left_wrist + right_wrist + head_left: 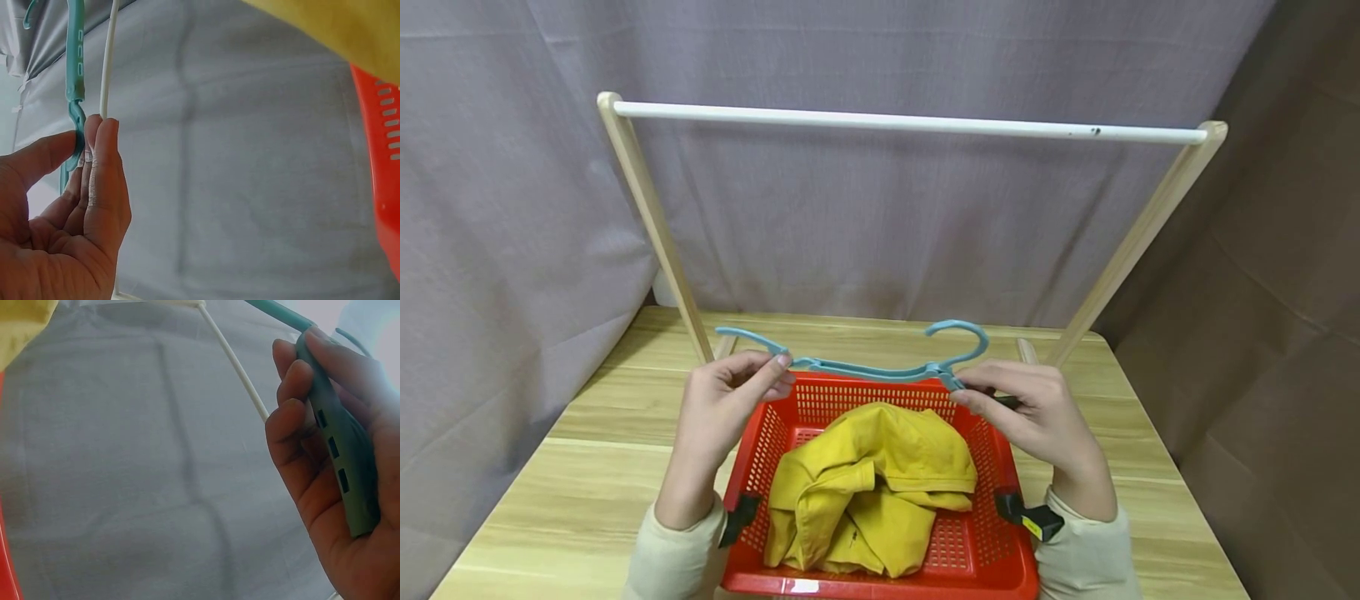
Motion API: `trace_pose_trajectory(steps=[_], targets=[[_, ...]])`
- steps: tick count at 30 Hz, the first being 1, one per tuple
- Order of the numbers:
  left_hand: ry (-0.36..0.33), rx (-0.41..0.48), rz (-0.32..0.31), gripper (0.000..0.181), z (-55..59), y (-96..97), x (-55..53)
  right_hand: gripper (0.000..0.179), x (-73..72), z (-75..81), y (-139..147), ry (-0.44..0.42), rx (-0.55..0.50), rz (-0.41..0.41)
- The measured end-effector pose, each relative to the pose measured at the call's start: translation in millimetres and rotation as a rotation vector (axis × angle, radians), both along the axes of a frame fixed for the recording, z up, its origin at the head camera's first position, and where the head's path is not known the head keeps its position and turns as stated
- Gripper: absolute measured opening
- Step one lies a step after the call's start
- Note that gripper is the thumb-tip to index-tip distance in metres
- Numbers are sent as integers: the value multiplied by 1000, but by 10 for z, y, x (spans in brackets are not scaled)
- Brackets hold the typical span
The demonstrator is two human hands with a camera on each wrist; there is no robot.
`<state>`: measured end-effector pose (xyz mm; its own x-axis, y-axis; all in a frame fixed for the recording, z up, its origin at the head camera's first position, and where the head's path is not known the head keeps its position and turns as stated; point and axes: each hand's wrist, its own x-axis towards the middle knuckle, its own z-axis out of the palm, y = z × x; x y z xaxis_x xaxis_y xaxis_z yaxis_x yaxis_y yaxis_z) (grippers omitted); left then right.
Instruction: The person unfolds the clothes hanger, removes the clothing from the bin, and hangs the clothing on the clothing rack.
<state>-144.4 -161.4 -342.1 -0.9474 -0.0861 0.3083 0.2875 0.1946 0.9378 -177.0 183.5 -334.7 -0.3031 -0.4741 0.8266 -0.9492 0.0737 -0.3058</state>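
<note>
A light-blue folding plastic clothes hanger (872, 372) is held level above the back rim of a red basket (880, 590), its hook upright toward the right. My left hand (718, 412) pinches the hanger's left part between thumb and fingers, right at a joint in the left wrist view. My right hand (1037, 412) grips the hanger near the hook's base. In the right wrist view, a slotted hanger arm (337, 444) runs down into that palm, with fingers curled round it. Crumpled yellow clothing (895, 450) lies inside the basket, below both hands.
Behind the basket stands a rack with a white rod (880, 121) across two wooden posts (655, 217). The wooden table (595, 483) extends on both sides of the basket. Grey curtains (887, 225) hang at the back and sides.
</note>
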Motion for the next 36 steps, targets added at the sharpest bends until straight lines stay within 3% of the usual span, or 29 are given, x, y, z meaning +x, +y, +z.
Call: trace_pose_trajectory(steps=[12, 17, 24, 29, 32, 36], targets=[[-10, 211, -132, 20, -13, 15, -9, 25, 4, 16, -23, 44, -69, 17], [-22, 269, -159, 17, -14, 9, -13, 24, -1, 15, -32, 55, -63, 10], [-45, 193, -131, 25, -15, -9, -30, 27, -26, -23, -10, 18, -27, -50], [-44, 19, -77, 32, -6, -29, -10, 19, -41, -41, 26, -44, -12, -60], [67, -95, -65, 23, 7, -35, 44, 16, -35, -38, 43, -86, 45, -112], [429, -221, -86, 3, 34, 1, 88, 29, -31, -24, 33, -129, 163, -160]])
